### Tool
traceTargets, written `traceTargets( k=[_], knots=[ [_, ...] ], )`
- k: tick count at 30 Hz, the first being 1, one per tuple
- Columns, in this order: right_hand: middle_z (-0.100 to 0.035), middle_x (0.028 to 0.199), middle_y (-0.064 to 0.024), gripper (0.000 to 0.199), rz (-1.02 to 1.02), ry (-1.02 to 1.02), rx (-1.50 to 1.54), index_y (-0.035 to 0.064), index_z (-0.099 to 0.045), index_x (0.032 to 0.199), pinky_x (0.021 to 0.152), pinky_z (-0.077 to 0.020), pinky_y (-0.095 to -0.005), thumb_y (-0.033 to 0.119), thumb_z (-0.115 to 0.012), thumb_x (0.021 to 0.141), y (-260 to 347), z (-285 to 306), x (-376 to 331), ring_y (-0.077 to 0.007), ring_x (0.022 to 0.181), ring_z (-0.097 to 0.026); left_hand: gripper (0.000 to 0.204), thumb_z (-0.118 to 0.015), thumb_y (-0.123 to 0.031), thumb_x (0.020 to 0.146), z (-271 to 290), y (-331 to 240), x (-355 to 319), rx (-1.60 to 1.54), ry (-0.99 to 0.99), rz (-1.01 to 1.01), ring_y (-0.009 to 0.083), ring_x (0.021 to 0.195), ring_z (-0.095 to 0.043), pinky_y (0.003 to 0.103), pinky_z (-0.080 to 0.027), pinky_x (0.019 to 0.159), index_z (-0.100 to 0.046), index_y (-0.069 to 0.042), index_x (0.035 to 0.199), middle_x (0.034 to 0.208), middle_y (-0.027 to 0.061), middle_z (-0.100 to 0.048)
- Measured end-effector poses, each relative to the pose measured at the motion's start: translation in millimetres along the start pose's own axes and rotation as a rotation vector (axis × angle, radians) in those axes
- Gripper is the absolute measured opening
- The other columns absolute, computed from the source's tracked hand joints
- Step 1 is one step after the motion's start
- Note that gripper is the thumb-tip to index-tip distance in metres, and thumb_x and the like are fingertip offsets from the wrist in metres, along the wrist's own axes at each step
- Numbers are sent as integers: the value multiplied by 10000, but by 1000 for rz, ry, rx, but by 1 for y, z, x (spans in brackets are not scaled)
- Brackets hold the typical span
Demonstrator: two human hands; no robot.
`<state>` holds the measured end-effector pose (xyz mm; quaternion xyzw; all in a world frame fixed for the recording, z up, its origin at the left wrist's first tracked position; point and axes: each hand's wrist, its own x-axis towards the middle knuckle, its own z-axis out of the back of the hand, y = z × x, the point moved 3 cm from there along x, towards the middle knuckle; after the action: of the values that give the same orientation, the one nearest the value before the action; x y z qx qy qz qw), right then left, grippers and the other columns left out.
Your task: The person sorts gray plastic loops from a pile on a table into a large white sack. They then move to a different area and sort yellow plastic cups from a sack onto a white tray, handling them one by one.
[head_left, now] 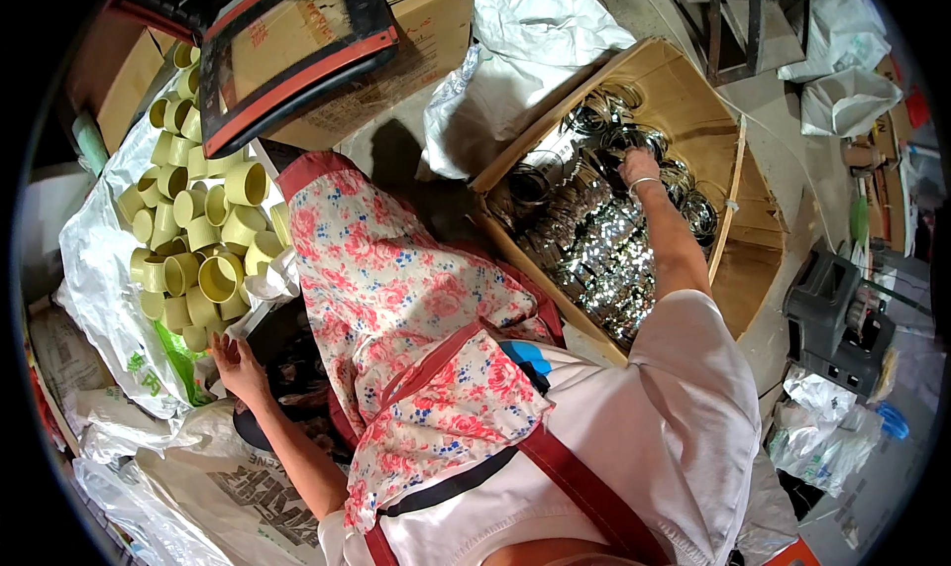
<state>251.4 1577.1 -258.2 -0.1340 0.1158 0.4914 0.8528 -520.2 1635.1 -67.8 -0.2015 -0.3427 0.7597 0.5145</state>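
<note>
My right hand (640, 166) reaches into a big cardboard box (745, 209), its fingers curled down onto thin shiny metal rings (649, 138). How many it grips is hidden. Loops of these rings lie along the far side of the box, above a glittering heap of small metal pieces (604, 259). On my left, my left hand (240, 365) hovers with fingers apart and nothing in them. Beside it is a pile of pale yellow-green cylindrical cups (220, 277), lying at many angles on white plastic sheeting (99, 259).
A floral apron (396, 259) covers my lap between box and pile. A red-and-black framed chair (297, 61) stands at the upper left, over cardboard. White sacks (535, 31) lean against the box's far corner. A dark grey plastic machine (837, 313) and plastic bags sit at right.
</note>
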Motion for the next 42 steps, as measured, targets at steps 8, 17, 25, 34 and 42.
traceTargets(
  k=[8, 17, 25, 34, 42],
  knots=[
    [-559, 1021, -242, 252, -16, 11, 3, -58, -513, 986, 829, -473, -390, 117, -421, 830, -4, 56, -15, -346, 962, -569, 474, -550, -49, 849, -4, 16, 8, -132, -13, -21, 175, 986, -539, 273, -420, 856, -388, -21, 1294, 1155, 147, -531],
    [-553, 787, -277, 132, 227, -346, 435, -26, -468, 880, 665, -424, -471, 94, -447, 831, 33, 178, -38, -440, 768, -541, 462, -536, -15, 848, 8, 4, 20, -276, -100, -82, 165, 980, -543, 289, -435, 841, -400, -31, 1289, 1133, 138, -548],
    [-544, 794, -267, 131, 650, -407, 545, -17, -438, 930, 642, -408, -470, 86, -457, 853, 204, 351, -56, -452, 771, -515, 485, -570, -53, 809, 18, -86, 65, -201, -63, -223, 227, 966, -569, 321, -453, 830, -433, -50, 1274, 1106, 149, -570],
    [-606, 903, -244, 253, 439, -458, 823, -15, -629, 841, 766, -444, -442, 159, -449, 800, 443, 408, 151, -418, 875, -564, 484, -573, -8, 789, -13, -69, 97, -197, 28, -114, 189, 850, -610, 296, -481, 767, -443, -16, 1256, 1049, 154, -586],
    [-642, 831, -177, 146, 385, -420, -82, -7, -653, 734, 651, -511, -354, 92, -547, 752, 533, 478, 198, -301, 779, -640, 494, -589, -20, 781, -10, -74, 102, -156, 95, -111, 208, 815, -626, 318, -471, 741, -442, -23, 1252, 1061, 164, -584]
  ],
)
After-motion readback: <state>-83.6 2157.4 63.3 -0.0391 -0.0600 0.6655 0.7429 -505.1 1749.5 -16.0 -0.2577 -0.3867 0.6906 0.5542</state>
